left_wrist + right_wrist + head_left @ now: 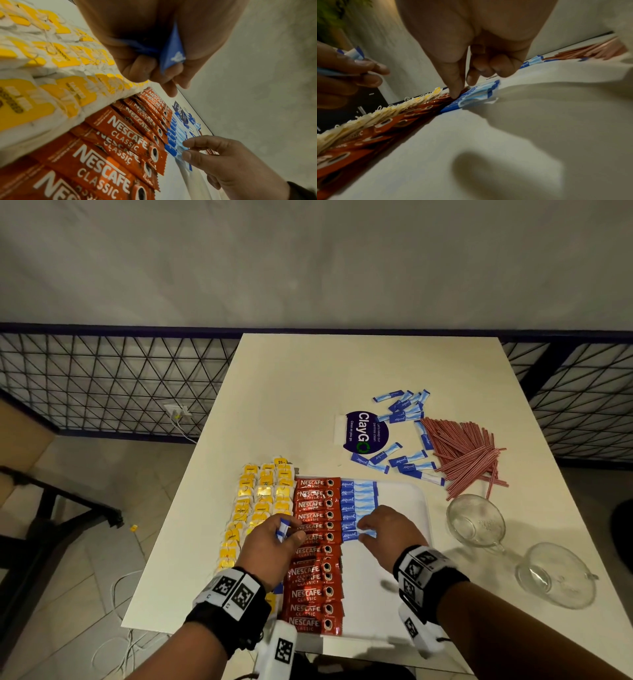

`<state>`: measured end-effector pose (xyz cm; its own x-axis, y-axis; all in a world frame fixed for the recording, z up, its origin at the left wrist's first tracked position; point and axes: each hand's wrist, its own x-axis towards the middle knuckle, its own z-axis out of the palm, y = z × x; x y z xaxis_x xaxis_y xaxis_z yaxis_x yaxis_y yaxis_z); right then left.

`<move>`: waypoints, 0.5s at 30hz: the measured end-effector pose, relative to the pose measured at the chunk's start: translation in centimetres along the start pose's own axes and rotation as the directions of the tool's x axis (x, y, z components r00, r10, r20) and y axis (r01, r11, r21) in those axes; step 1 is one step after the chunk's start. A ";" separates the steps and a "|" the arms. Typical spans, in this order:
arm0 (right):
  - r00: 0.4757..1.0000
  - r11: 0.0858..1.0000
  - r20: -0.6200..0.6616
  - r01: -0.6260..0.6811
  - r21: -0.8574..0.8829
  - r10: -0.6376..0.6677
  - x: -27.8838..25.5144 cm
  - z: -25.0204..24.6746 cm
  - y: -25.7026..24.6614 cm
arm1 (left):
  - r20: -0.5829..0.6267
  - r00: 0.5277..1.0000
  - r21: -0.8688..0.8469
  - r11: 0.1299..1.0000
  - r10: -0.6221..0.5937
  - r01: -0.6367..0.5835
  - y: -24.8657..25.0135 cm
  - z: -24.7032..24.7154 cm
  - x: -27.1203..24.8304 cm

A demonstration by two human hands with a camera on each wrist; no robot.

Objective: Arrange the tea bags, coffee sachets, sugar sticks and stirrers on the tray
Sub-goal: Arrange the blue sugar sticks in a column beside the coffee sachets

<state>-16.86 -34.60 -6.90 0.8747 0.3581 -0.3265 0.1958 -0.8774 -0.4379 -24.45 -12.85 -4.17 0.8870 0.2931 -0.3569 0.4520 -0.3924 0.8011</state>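
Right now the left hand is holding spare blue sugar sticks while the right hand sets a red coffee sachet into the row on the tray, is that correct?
Not quite. The left hand does hold spare blue sugar sticks, but the head view shows the right hand setting a blue sugar stick, not a coffee sachet, into the row on the tray.

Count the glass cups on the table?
2. Both sit on the table right of the tray: one glass cup just below the stirrer pile, the other glass cup nearer the table's right front edge. None appear hidden.
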 end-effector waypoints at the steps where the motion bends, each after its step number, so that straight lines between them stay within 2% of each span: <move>1: 1.000 0.999 0.013 0.017 -0.036 -0.017 0.3 -0.1 -0.2 | 0.000 1.000 0.001 1.000 0.000 0.000 0.0 -0.1 0.0; 7: 0.994 0.984 0.090 0.070 -0.163 -0.056 1.1 -0.7 -1.0 | -0.004 1.000 -0.036 0.999 -0.022 0.021 -0.5 -0.6 -0.1; 15: 0.999 0.990 0.044 0.034 -0.139 -0.028 1.4 -0.1 -1.1 | -0.011 1.000 -0.038 0.999 -0.018 0.018 -1.0 -0.9 -0.1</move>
<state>-15.82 -33.20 -6.76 0.8483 0.3967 -0.3506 0.2853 -0.9004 -0.3285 -25.07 -11.70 -4.48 0.8775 0.3100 -0.3658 0.4636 -0.3538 0.8123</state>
